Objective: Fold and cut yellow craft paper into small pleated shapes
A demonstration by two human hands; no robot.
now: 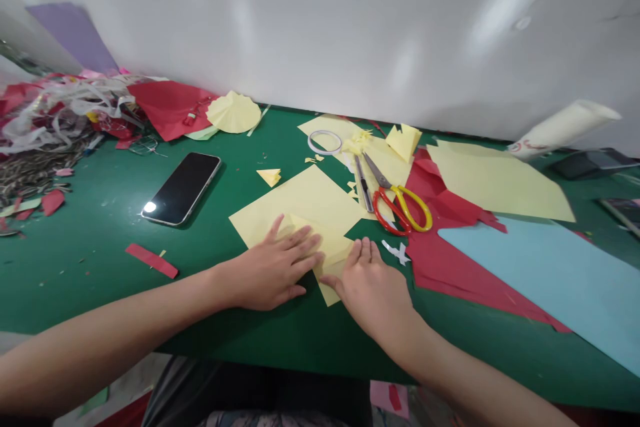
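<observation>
Pale yellow paper (pixel 300 197) lies on the green table, one corner pointing away from me. Across its near left part my left hand (pixel 275 265) rests flat with fingers spread. My right hand (pixel 373 283) presses on the near right part of the paper, fingers stretched forward and thumb out to the left. Between the hands the paper looks folded or layered, and a pointed piece sticks out towards me. Scissors (pixel 395 195) with one red and one yellow handle lie beyond my right hand, beside a utility knife (pixel 364 185).
A phone (pixel 183 188) and a red paper strip (pixel 151 260) lie left. Behind are a tape roll (pixel 325 151) and a pleated yellow paper circle (pixel 234 113). Red paper (pixel 440 260) and light blue paper (pixel 550 267) spread right. A scrap pile (pixel 75 113) fills the far left, against the wall (pixel 320 27).
</observation>
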